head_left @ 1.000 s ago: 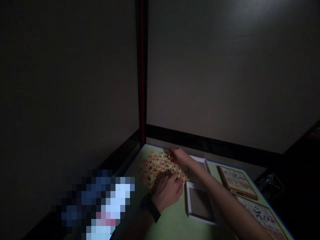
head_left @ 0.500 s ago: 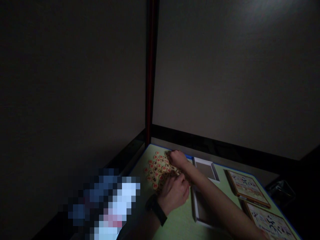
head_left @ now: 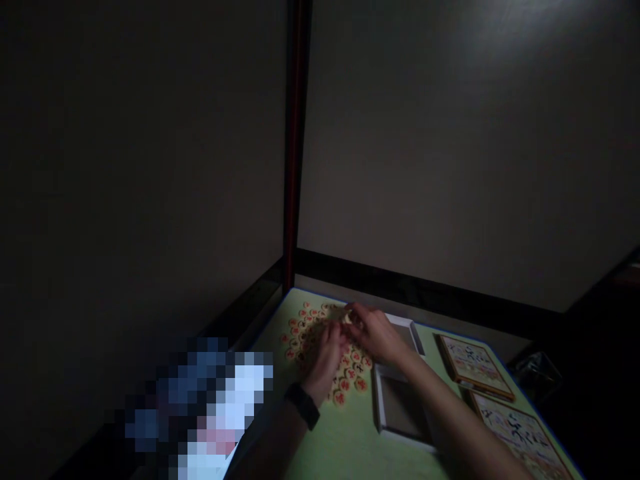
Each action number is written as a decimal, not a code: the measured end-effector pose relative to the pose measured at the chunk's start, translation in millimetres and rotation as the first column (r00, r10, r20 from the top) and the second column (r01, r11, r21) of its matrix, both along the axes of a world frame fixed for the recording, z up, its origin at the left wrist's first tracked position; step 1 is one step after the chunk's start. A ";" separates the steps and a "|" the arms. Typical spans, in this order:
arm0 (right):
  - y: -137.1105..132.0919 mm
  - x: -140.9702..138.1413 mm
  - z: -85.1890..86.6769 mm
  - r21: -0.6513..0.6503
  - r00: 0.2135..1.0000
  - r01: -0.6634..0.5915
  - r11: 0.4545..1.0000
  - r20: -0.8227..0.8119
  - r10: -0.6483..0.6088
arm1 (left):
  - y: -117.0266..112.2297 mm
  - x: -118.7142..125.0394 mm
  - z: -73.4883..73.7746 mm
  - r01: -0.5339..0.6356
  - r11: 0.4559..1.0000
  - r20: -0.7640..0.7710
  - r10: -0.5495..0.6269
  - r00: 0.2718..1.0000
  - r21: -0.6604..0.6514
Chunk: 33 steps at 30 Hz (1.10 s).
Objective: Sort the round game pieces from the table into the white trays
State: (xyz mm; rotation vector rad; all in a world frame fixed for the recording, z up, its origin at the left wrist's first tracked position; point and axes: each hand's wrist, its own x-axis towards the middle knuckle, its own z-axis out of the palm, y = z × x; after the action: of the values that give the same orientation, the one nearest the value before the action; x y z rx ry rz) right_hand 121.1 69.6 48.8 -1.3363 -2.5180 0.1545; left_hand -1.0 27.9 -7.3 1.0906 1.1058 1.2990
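Observation:
Many round Chinese chess pieces [head_left: 345, 385] with red or dark characters lie spread over the far left part of a pale green table [head_left: 360, 440]. My left hand [head_left: 326, 357], with a dark band on the wrist, rests low among them, its fingers drawn together; what lies under them is hidden. Just right of it, my right hand [head_left: 374, 333] curls its fingertips around a pale piece [head_left: 349, 319]. The two hands nearly meet, and they cover part of the spread.
Two shallow white-edged box trays [head_left: 400, 407] stand right of the pieces, partly behind my right forearm. Two printed boxes [head_left: 475, 363] lie farther right. Walls meet behind the table's far corner. A blurred-out patch [head_left: 235, 400] sits at left, and a clear bin [head_left: 537, 375] beyond the right edge.
My left hand has moved forward and turned its fingers inward, uncovering pieces on the near side. My right hand has come nearer and to the right, its fingers now toward the left hand.

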 end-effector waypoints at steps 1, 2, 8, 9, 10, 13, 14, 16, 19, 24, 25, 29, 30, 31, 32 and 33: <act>-8.8 3.6 -2.0 0.007 0.999 -0.010 1.000 -0.053 0.010 | 0.5 1.4 1.3 0.066 0.996 0.162 -0.057 0.985 -0.053; -16.9 6.8 -4.3 0.009 0.995 -0.024 1.000 -0.093 0.025 | 0.0 2.9 3.1 0.118 0.989 0.286 -0.088 0.954 -0.090; -48.7 34.9 -12.4 0.040 0.975 0.020 0.999 -0.222 -0.010 | -10.5 7.2 11.0 0.238 0.950 0.501 -0.108 0.858 -0.202; -52.2 42.7 -12.8 0.049 0.968 0.053 0.997 -0.247 -0.039 | -12.0 6.8 10.5 0.263 0.943 0.527 -0.121 0.841 -0.204; -55.7 50.9 -13.5 0.052 0.962 0.088 0.995 -0.263 -0.071 | -13.4 6.2 9.6 0.289 0.937 0.553 -0.137 0.822 -0.197; -67.2 72.4 -17.6 0.011 0.960 0.177 0.984 -0.221 -0.170 | -16.6 4.5 6.1 0.329 0.936 0.593 -0.194 0.781 -0.127; -71.4 77.0 -19.8 -0.015 0.965 0.200 0.980 -0.172 -0.200 | -17.3 4.2 5.2 0.326 0.941 0.589 -0.210 0.781 -0.097; -79.1 81.5 -24.9 -0.057 0.965 0.255 0.965 -0.042 -0.258 | -18.1 3.8 4.2 0.304 0.950 0.561 -0.215 0.800 -0.070; -85.9 78.2 -33.5 -0.085 0.946 0.317 0.945 0.105 -0.307 | -18.0 3.7 4.2 0.262 0.962 0.489 -0.193 0.850 -0.075; -82.9 64.2 -46.3 -0.101 0.956 0.291 0.951 0.074 -0.285 | -15.8 4.1 2.8 0.187 0.977 0.253 -0.156 0.955 -0.104; -81.6 62.2 -48.2 -0.104 0.959 0.283 0.953 0.061 -0.278 | -14.9 4.5 1.7 0.178 0.979 0.185 -0.158 0.970 -0.097; -78.9 58.8 -53.8 -0.122 0.965 0.262 0.957 0.022 -0.261 | -11.0 8.2 -4.9 0.164 0.986 -0.099 -0.164 0.982 -0.008; -79.0 58.8 -54.7 -0.123 0.966 0.259 0.958 0.016 -0.259 | -10.6 9.3 -6.3 0.151 0.988 -0.170 -0.148 0.974 0.010; -79.4 58.9 -55.6 -0.124 0.966 0.257 0.958 0.010 -0.258 | -10.8 10.4 -7.3 0.137 0.990 -0.242 -0.128 0.962 0.023; -79.9 59.0 -56.4 -0.123 0.966 0.257 0.959 0.005 -0.258 | -11.6 11.3 -7.8 0.127 0.991 -0.313 -0.109 0.944 0.036; -80.5 58.9 -57.2 -0.120 0.966 0.258 0.959 0.001 -0.259 | -13.1 12.1 -7.9 0.125 0.991 -0.380 -0.096 0.920 0.054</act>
State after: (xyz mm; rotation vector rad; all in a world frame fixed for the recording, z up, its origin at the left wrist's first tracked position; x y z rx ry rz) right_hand 180.0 -10.9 -8.4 -1.6898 -2.3258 0.2616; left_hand 11.1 14.8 -15.2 1.4840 1.2613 1.0739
